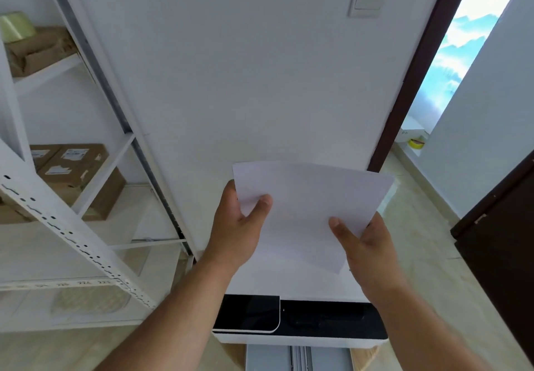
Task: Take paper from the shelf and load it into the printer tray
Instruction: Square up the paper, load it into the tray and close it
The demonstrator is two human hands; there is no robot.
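Observation:
A thin stack of white paper hangs in front of me, held by both hands above the white printer. My left hand grips its left edge, thumb on top. My right hand pinches the right lower edge, thumb on the sheet. The printer has a black front panel and a grey tray pulled out at the bottom of the view. The white metal shelf stands to the left.
Cardboard boxes sit on the shelf's middle level, and more boxes with a tape roll higher up. A white wall is straight ahead. A dark-framed doorway opens on the right, and a dark cabinet stands at far right.

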